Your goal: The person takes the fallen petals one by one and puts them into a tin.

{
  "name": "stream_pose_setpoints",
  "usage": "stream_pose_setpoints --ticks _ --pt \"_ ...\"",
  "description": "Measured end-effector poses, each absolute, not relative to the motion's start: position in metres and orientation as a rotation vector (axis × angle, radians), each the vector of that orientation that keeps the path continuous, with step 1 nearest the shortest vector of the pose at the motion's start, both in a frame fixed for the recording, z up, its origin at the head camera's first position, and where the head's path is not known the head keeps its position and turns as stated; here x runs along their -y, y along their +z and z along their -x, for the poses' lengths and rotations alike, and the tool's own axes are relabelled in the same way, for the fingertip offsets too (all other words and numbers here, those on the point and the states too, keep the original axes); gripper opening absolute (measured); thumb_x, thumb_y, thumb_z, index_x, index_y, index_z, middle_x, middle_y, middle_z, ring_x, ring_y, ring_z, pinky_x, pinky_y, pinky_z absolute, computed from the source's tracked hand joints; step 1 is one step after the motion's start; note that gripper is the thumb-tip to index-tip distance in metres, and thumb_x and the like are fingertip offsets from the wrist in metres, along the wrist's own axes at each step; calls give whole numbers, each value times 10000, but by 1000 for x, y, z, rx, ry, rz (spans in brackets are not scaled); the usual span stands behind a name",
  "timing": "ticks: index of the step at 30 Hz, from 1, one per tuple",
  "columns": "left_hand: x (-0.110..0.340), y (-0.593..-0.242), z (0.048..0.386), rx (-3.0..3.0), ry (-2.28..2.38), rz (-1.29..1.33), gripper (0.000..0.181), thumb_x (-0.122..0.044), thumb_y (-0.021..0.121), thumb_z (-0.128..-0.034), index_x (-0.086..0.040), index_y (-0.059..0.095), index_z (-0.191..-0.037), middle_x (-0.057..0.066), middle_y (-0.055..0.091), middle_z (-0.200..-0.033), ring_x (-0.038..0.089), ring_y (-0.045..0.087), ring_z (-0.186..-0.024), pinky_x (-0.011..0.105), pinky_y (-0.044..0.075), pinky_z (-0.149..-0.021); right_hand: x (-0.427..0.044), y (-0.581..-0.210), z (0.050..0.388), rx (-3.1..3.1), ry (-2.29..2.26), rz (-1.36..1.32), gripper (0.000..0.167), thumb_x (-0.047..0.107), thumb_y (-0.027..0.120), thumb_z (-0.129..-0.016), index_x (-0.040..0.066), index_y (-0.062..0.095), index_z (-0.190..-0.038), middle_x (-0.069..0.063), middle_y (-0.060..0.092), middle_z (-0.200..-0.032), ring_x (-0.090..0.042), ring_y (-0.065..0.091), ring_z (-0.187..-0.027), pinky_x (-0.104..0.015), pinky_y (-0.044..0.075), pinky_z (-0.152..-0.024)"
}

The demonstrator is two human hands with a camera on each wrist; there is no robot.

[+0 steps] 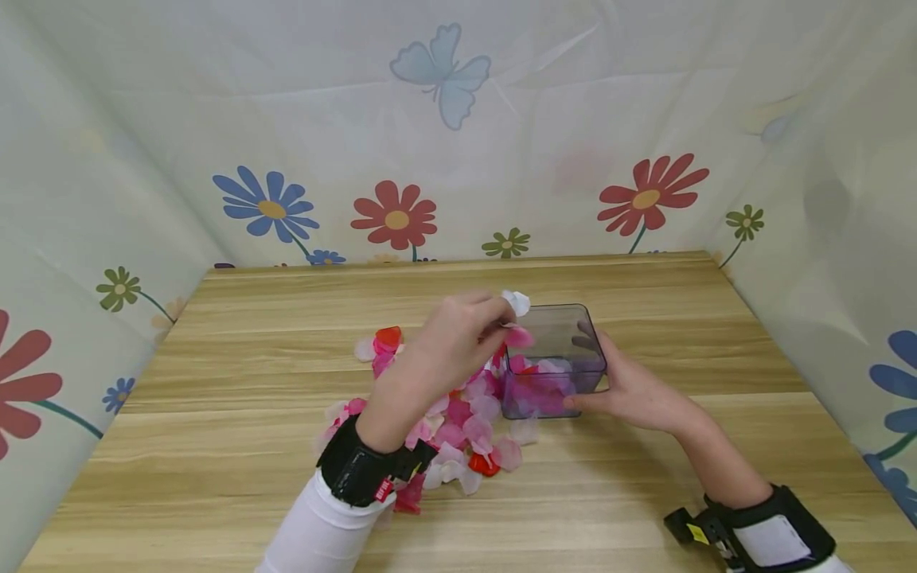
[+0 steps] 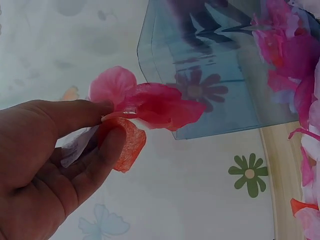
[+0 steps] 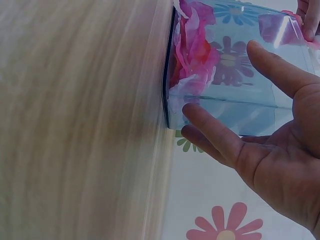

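My left hand (image 1: 458,334) pinches several petals at the left rim of a clear box (image 1: 555,338). In the left wrist view, pink petals (image 2: 165,107), an orange-red petal (image 2: 131,145) and a white one (image 2: 77,145) stick out from between the thumb and fingers of my left hand (image 2: 60,155). Pink, red and white petals (image 3: 194,50) lie at the bottom of the box. My right hand (image 1: 637,390) rests against the box's right side, thumb at the front, fingers behind; the right wrist view shows these fingers (image 3: 215,127) extended along the wall.
A loose heap of pink, white and red petals (image 1: 451,434) lies on the wooden table (image 1: 609,493), left of the box and partly under my left forearm. A white cloth (image 1: 322,119) printed with flowers and a butterfly hangs behind the table and at both sides.
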State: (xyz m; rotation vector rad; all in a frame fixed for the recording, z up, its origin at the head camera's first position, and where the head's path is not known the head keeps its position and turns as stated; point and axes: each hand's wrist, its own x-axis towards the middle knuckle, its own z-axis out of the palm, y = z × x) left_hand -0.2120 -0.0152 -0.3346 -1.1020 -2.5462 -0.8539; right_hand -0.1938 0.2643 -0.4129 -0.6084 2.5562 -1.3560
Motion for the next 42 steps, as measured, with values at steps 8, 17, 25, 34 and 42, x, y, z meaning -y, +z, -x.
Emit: stream_pose_setpoints --ticks 8,17,25,34,42 --pt "7 -334 214 2549 -848 1148 110 -69 747 -947 -64 732 -1056 21 699 -977 113 625 -838 176 533 -768 -265 -417 196 -2550 -1358 613 1126 191 894 -818 82 115 -1623 -242 432 -1496 -419 445 -1348 -628 322 -1103" --pt "-7 -337 216 2504 -806 1240 66 -50 708 -968 -62 738 -1025 10 687 -925 107 585 -772 162 490 -710 -265 -418 197 -2535 -1365 629 1098 171 891 -820 91 138 -1615 -212 461 -1476 -392 477 -1319 -600 357 -1078" --pt "-18 -340 215 2498 -758 1307 39 -82 738 -957 -80 718 -990 10 656 -926 118 577 -791 158 476 -710 -266 -418 196 -2526 -1350 602 1079 233 882 -837 134 137 -1611 -159 474 -1476 -349 505 -1302 -573 384 -1067" --pt "-26 -345 216 2548 -696 1320 62 -62 713 -962 -91 724 -1016 0 669 -979 105 595 -844 164 500 -758 -266 -417 196 -2505 -1363 613 1055 237 872 -849 156 143 -1607 -157 465 -1484 -297 521 -1283 -566 402 -1060" --pt "-27 -347 214 2661 -554 1316 110 -136 717 -979 -106 728 -1083 6 656 -1030 108 599 -867 164 499 -757 -266 -418 196 -2521 -1344 589 1080 232 872 -847 141 120 -1616 -206 477 -1473 -349 530 -1282 -584 386 -1060"
